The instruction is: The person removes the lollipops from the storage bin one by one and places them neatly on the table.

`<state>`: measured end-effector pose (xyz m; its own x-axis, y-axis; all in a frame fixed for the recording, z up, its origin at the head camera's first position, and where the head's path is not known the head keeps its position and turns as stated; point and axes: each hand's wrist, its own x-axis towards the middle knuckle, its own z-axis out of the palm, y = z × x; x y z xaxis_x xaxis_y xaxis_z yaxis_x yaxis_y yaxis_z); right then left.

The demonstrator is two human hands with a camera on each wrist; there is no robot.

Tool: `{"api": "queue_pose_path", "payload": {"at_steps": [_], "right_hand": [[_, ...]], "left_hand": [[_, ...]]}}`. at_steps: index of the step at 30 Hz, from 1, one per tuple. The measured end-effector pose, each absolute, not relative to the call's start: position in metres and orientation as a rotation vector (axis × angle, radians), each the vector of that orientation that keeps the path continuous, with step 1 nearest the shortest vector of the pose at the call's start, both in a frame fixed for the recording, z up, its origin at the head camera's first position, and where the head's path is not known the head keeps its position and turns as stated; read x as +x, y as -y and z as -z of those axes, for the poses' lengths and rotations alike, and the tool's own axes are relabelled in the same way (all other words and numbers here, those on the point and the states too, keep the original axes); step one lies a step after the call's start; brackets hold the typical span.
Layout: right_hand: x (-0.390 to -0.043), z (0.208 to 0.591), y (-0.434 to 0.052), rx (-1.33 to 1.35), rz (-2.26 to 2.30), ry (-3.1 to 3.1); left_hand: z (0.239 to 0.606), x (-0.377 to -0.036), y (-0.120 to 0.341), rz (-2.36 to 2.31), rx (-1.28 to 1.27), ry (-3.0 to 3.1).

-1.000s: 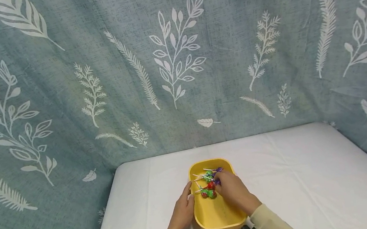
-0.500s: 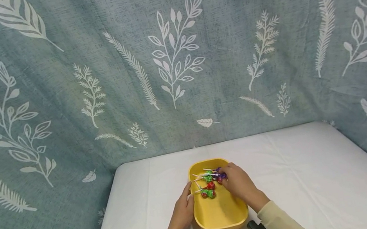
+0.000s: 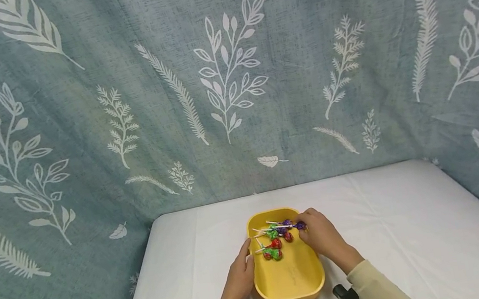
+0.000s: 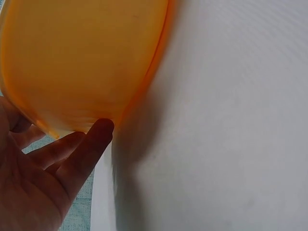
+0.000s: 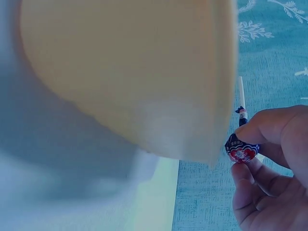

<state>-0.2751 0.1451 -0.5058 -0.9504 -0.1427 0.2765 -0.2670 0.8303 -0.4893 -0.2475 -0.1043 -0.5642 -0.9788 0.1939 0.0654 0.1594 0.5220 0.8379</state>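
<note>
one purple lollipop pinched in my right hand at the tray rim; my left hand, fingers straight, touches its side

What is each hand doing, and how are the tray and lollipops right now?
Left hand: fingers straight, touching the tray's left side.
Right hand: pinching a purple lollipop, lifted at the tray's right rim.
Yellow tray: flat on the white table, near half bare.
Other lollipops: lying loose in the tray's far half.
</note>
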Motion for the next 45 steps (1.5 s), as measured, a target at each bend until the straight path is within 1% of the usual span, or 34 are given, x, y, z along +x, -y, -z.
{"api": "queue_pose_path", "payload": {"at_steps": [11,21,34,45], "right_hand": [[-0.276,0.506,-0.161,0.321,-0.823,2.742],[-0.281,0.516,-0.178,0.329,-0.812,2.69],[-0.284,0.524,-0.204,0.266,-0.836,2.694],[-0.282,0.531,-0.216,0.203,-0.831,2.704]], "left_hand": [[0.563,-0.246,0.103,-1.492,0.326,-2.696],[0.563,-0.246,0.106,-1.493,0.316,-2.693],[0.56,-0.245,0.106,-1.495,0.329,-2.698],[0.561,-0.244,0.104,-1.476,0.327,-2.714]]}}
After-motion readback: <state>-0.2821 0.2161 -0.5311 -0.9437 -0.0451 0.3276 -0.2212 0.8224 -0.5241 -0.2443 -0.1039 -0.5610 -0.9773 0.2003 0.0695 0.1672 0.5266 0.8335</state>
